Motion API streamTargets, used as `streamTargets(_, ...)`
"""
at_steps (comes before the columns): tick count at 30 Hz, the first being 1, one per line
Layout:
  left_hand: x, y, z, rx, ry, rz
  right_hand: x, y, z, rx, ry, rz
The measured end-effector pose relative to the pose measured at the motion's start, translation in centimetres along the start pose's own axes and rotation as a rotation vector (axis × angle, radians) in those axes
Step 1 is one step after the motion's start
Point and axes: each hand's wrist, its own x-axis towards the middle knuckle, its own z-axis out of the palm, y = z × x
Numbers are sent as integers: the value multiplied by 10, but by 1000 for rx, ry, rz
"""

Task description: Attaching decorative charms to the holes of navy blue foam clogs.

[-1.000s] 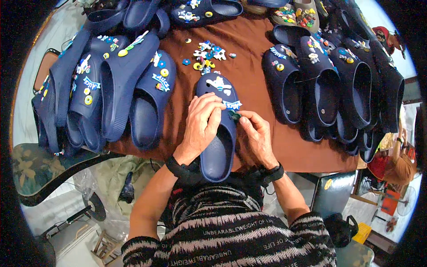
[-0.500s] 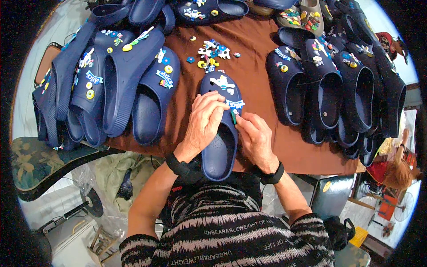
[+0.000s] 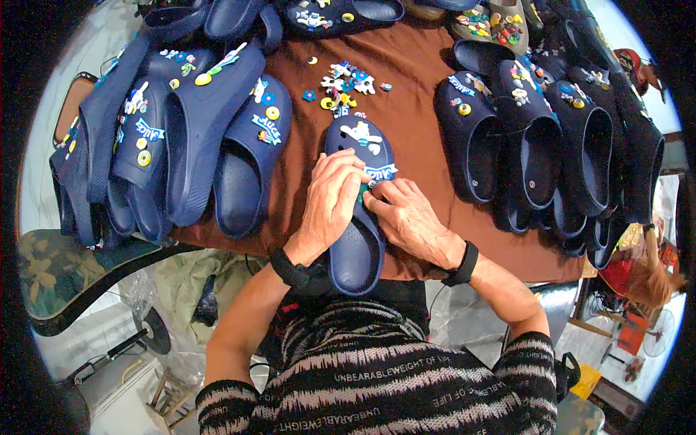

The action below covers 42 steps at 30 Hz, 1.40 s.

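Note:
A dark blue clog [image 3: 355, 254] lies in front of me, toe pointing away. On its upper sit a white figure charm [image 3: 361, 134] and a blue-and-white lettered banner charm [image 3: 380, 172]. My left hand [image 3: 330, 203] is closed over the left side of the upper, fingers lying across it. My right hand [image 3: 409, 217] pinches at the opening edge, just below the banner. A small green thing [image 3: 363, 191], mostly covered by the fingers, shows at the right fingertips; its kind is unclear. Beside it, a tiny round charm [image 3: 373, 184] shows on the clog's edge.
A pile of loose charms [image 3: 348, 83] rests on the brown cloth [image 3: 406, 72] beyond the clog. Decorated blue clogs [image 3: 250, 174] crowd the left side, and more clogs [image 3: 475, 145] line the right. A beige clog [image 3: 507, 25] stands at the far right.
My right hand has shifted left across the clog's opening edge, with its wrist swung outward to the right. The green thing has moved left with it. My left hand stays in place.

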Motion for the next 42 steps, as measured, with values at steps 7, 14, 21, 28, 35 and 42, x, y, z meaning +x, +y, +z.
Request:
streamTargets(7, 2, 3, 1, -64, 53, -12, 3, 27, -22, 674, 103, 300)
streamTargets(14, -23, 3, -5, -87, 95, -108, 35, 49, -28, 431, 221, 397)
streamTargets(21, -23, 2, -2, -94, 103, -82, 113, 127, -12, 141, 186, 448)
streamTargets(28, -35, -2, -1, -89, 88, -76, 163, 154, 6, 34, 207, 306)
streamTargets(35, -29, -14, -11, -75, -20, 4, 203, 167, 18, -32, 118, 268)
streamTargets(42, -32, -8, -2, -64, 41, -31, 193, 171, 16, -13, 55, 426)
